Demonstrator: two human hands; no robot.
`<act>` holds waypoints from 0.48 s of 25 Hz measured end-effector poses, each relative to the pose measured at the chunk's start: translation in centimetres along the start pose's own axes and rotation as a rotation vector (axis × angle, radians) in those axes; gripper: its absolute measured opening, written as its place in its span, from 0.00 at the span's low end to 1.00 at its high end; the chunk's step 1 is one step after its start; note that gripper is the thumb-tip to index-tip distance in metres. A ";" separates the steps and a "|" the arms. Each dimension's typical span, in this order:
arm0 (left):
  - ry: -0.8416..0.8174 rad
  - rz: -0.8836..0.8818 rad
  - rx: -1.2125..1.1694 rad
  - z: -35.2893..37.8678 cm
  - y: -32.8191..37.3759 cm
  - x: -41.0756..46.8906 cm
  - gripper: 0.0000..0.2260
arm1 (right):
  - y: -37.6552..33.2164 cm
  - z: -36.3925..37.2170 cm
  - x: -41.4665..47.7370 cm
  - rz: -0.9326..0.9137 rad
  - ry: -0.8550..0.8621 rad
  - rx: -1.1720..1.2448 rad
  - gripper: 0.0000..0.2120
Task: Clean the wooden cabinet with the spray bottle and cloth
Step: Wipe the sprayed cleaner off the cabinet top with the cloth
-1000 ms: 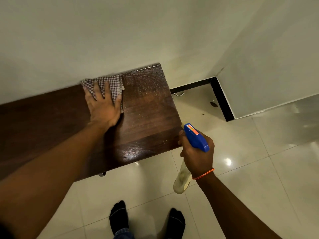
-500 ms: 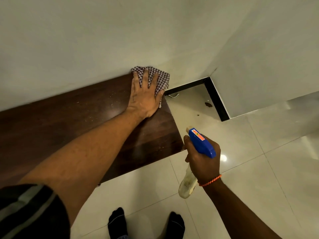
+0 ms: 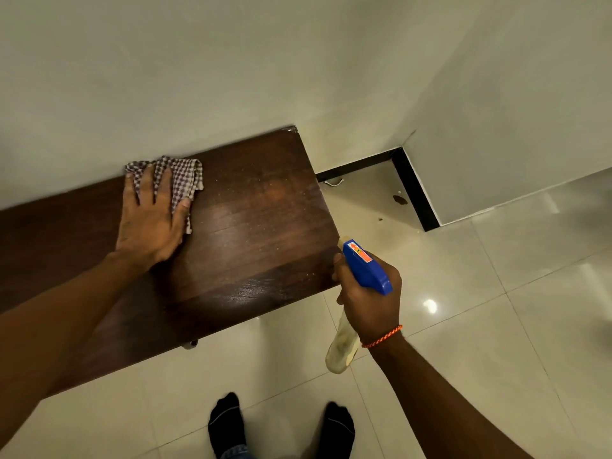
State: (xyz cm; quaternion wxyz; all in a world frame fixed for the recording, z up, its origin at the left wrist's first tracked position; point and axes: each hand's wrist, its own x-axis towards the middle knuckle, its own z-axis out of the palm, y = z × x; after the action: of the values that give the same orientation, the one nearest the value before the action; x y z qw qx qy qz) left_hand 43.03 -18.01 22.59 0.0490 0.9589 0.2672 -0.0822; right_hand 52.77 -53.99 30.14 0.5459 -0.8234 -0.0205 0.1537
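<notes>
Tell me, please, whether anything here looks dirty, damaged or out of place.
Yes: a dark brown blotch mars the pale floor in the corner beside the black skirting, and pale specks dot the right end of the wooden cabinet, beyond the cloth.

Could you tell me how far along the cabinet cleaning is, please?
Midway, it seems. Done: the wooden cabinet top has a wet-looking sheen, so spraying appears done. In hand: the left hand presses the checked cloth flat at its back edge; the right hand grips the spray bottle. Left: pale specks across the right end need wiping.
</notes>
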 end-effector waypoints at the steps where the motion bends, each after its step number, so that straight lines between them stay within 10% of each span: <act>1: 0.004 -0.041 -0.007 0.0 0.7 0.1 0.35 | 0.1 -0.2 -0.2 -0.001 0.004 -0.003 0.07; 12: -0.023 0.164 -0.063 -0.1 16.9 8.1 0.32 | 2.5 -4.0 -0.6 -0.010 0.030 -0.123 0.11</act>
State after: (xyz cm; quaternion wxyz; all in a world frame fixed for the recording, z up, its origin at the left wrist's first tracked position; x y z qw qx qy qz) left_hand 58.68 -28.28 22.03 0.0887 0.9745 0.1896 -0.0804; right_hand 52.93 -58.68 29.49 0.4953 -0.8574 -0.0261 0.1371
